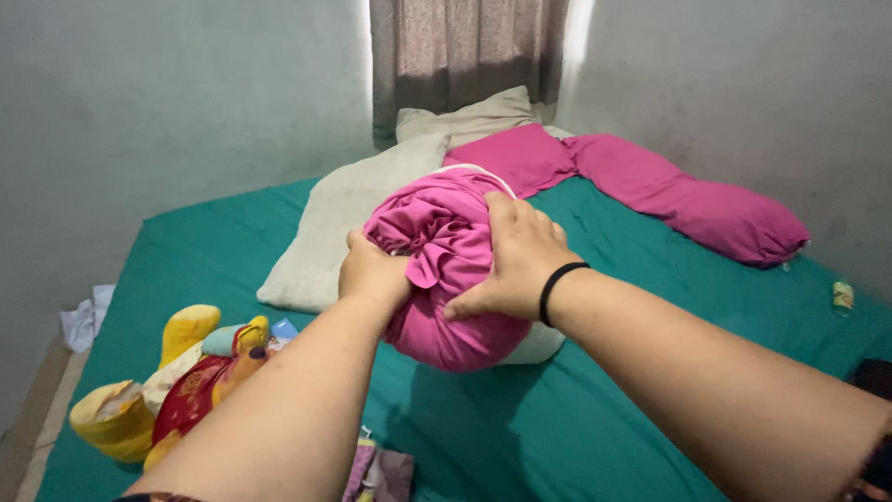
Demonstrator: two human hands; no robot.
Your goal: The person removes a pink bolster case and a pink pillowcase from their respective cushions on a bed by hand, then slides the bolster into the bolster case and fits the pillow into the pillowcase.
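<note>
Now pink cover [446, 270] btwn both hands.

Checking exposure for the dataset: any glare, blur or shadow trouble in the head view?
Head view: window light blows out both edges of the curtain; walls dim and flat. Left hand, right hand and pink cover are sharp. Soft shadow falls on the green sheet beneath them. Wide-angle stretch enlarges the forearms.
</note>
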